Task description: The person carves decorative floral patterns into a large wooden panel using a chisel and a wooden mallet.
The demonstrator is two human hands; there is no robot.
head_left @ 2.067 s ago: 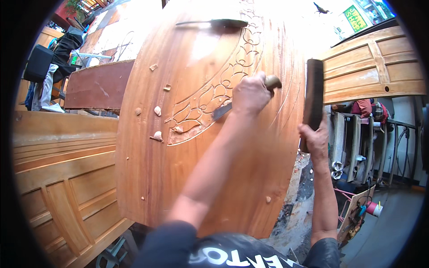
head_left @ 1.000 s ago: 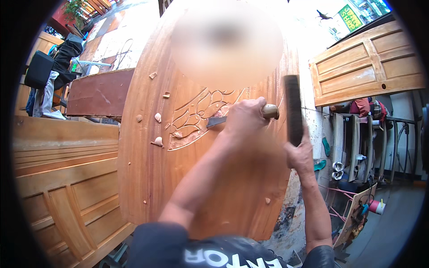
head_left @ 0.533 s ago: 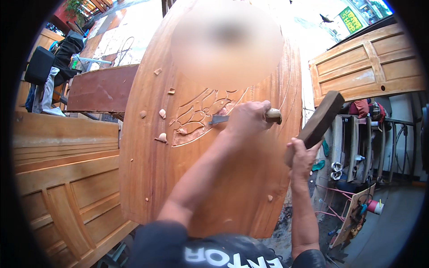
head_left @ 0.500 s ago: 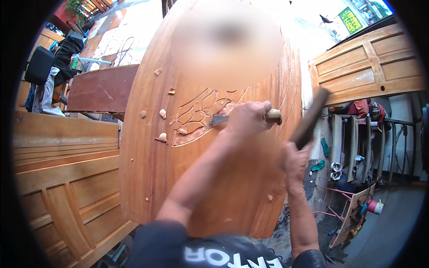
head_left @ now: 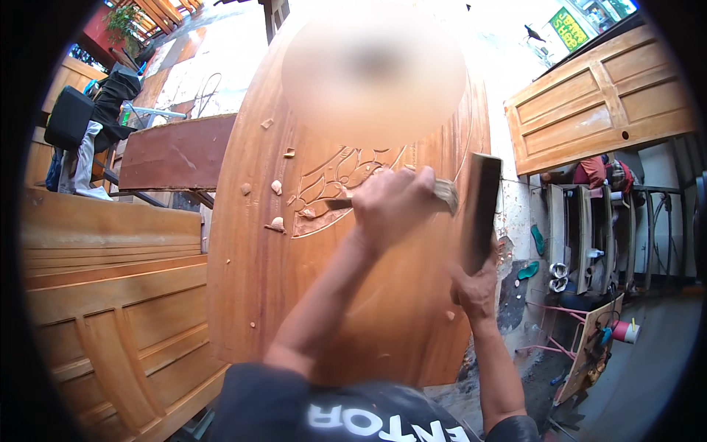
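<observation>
My left hand [head_left: 394,205] is wrapped round a chisel [head_left: 445,196]; its metal blade points left and rests at the carved pattern [head_left: 317,193] on a wooden door panel [head_left: 368,309]. In my right hand [head_left: 476,289] is a dark wooden mallet [head_left: 482,202], raised upright just right of the chisel's handle end and apart from it. The carving has leaf-like curves cut into the orange-brown wood. Curled wood chips [head_left: 276,224] lie on the panel left of the carving. The panel's far part is blurred.
A panelled door [head_left: 125,331] lies at the left, below a reddish-brown board [head_left: 177,151]. Another panelled door [head_left: 600,103] stands at the far right. Green slippers [head_left: 528,270], a pink-framed stand [head_left: 563,331] and metal racks [head_left: 589,236] are on the right-hand floor.
The mallet has swung left and turned more upright, nearer the chisel handle. My left hand, still round the chisel, has shifted slightly left, and the blade sits further left.
</observation>
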